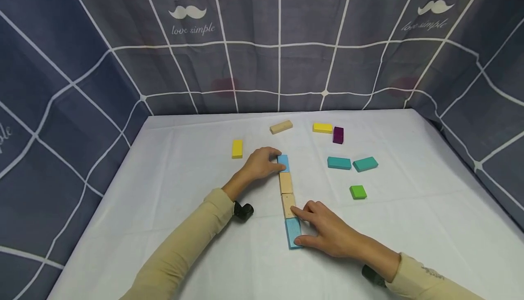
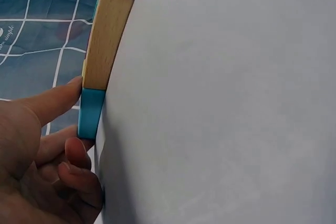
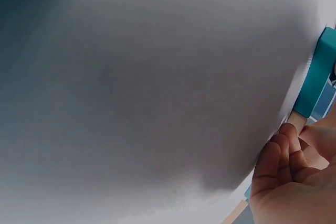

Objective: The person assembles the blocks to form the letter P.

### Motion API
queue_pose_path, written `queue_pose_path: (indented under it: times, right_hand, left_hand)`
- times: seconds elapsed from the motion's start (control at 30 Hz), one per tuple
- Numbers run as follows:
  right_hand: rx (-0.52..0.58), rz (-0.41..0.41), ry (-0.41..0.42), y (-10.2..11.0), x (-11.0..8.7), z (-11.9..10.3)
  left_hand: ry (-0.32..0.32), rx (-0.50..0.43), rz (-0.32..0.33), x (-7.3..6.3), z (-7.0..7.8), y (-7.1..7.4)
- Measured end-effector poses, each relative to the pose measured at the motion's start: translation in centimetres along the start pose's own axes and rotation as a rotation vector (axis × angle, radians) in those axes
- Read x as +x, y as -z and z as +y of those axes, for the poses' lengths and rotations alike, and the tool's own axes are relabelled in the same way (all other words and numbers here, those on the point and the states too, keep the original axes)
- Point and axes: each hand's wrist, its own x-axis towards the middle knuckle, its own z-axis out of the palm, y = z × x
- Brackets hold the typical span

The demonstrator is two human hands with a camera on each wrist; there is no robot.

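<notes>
A row of flat blocks runs away across the table. My left hand [image 1: 262, 163] pinches the small light-blue block [image 1: 283, 163] at its far end, thumb at the side and a finger by the far edge. In the left wrist view, that block [image 2: 91, 113] butts against a wooden block [image 2: 107, 40]. My right hand [image 1: 329, 231] rests along the row's right side. Its index fingertip touches the nearer wooden block [image 1: 288, 202], and its thumb touches the near blue block [image 1: 292, 231]. Another wooden block [image 1: 285, 183] lies between. The right wrist view partly hides the row behind curled fingers [image 3: 269, 163].
Left of the row lies a yellow block [image 1: 237, 149]. Behind are a wooden block [image 1: 281, 127], another yellow block [image 1: 322, 128] and a purple block [image 1: 338, 135]. To the right lie teal blocks [image 1: 339, 163] and a green block [image 1: 358, 192]. Grid-patterned cloth [image 1: 254, 68] surrounds the white table [image 1: 184, 154].
</notes>
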Motion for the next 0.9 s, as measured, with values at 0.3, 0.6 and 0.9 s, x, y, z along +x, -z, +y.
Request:
queue_pose_path:
  times: [0.3, 0.6, 0.9]
  right_hand:
    - [-0.005, 0.010, 0.013, 0.13, -0.04, -0.01]
    - [-0.007, 0.014, 0.017, 0.10, -0.05, 0.06]
    - [-0.005, 0.017, 0.021, -0.05, 0.03, 0.05]
  left_hand:
    - [-0.008, -0.009, 0.008, -0.42, -0.10, 0.42]
    - [-0.005, -0.020, 0.020, -0.50, -0.34, 0.09]
    - [0.009, -0.026, 0.036, -0.71, -0.42, -0.02]
